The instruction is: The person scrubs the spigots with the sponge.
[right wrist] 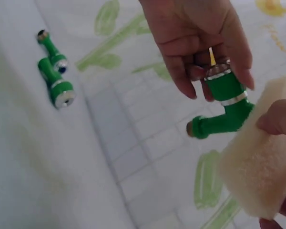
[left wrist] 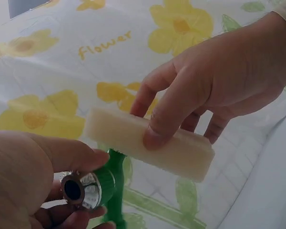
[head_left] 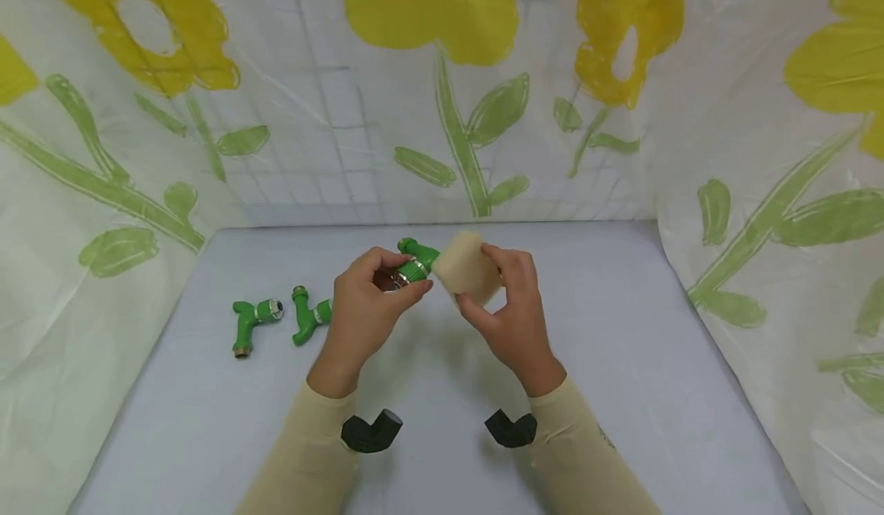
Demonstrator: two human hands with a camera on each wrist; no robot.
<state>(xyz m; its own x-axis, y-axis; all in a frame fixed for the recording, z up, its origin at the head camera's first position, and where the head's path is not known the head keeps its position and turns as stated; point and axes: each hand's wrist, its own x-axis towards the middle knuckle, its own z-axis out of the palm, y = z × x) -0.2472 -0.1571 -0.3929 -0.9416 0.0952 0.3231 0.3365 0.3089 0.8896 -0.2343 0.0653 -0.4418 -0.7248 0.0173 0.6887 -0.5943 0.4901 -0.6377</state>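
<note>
A green faucet with a silver ring [head_left: 412, 271] is held up above the table by my left hand [head_left: 366, 308], its thumb and fingers pinching the ringed end. In the right wrist view the faucet [right wrist: 233, 114] shows its side spout and brass-coloured end. My right hand [head_left: 511, 308] grips a pale cream sponge [head_left: 466, 265] between thumb and fingers. The sponge [left wrist: 150, 143] is a thick block, seen edge-on in the left wrist view. It lies against or just beside the faucet's green body; whether they touch I cannot tell.
Two more green faucets lie on the table to the left: one farther out [head_left: 252, 323] and another [head_left: 308, 315] partly behind my left hand. The pale table [head_left: 594, 331] is enclosed by a flower-printed curtain [head_left: 552, 177] at the back and sides.
</note>
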